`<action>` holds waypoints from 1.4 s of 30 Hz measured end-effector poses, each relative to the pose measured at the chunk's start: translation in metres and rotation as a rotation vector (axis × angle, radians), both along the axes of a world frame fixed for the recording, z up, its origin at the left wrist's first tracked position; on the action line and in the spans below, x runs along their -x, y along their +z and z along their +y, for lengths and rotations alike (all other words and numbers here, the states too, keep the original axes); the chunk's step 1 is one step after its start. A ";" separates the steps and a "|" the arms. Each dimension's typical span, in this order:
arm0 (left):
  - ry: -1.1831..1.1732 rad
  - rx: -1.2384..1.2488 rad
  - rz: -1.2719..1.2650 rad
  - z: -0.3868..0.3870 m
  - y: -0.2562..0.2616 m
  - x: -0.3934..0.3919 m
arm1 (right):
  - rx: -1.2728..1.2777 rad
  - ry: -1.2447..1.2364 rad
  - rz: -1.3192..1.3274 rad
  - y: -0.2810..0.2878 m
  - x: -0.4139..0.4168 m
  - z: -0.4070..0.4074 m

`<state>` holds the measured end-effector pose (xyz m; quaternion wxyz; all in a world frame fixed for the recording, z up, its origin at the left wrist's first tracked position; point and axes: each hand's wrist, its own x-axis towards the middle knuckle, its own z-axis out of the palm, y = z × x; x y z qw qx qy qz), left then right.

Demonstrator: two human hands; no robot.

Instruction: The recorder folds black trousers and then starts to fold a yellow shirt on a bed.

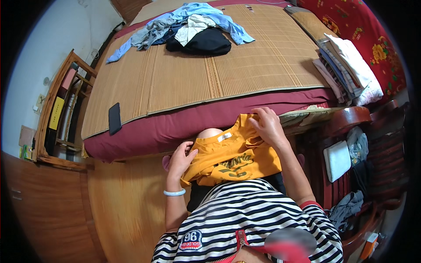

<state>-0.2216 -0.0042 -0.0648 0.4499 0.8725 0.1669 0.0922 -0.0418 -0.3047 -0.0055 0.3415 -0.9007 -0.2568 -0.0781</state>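
Note:
A yellow T-shirt (236, 157) with dark printed lettering lies bunched across my lap, its collar turned towards the bed. A white label (224, 137) shows inside the neck. My right hand (268, 126) has its thumb and fingers on the shirt's right shoulder and sleeve edge, holding the cloth. At the opposite shoulder, my left hand (181, 159) touches the fabric with its fingers curled; the cloth and the angle hide whether it grips.
Ahead is a bed with a bamboo mat (184, 75). On it are a heap of loose clothes (197, 36), a stack of folded clothes (345, 69) and a black phone (115, 118). A dark wooden chair (348, 120) at right holds a folded white cloth (337, 161).

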 end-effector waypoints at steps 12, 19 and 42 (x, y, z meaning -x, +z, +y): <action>0.083 0.360 0.054 0.015 -0.005 0.028 | 0.119 0.052 0.042 -0.006 -0.003 -0.006; 0.010 0.488 0.029 0.029 0.018 0.030 | -0.295 0.164 0.382 0.030 -0.002 -0.028; 0.170 -0.234 -0.655 0.010 0.155 -0.026 | -0.669 0.659 0.311 0.124 -0.004 -0.061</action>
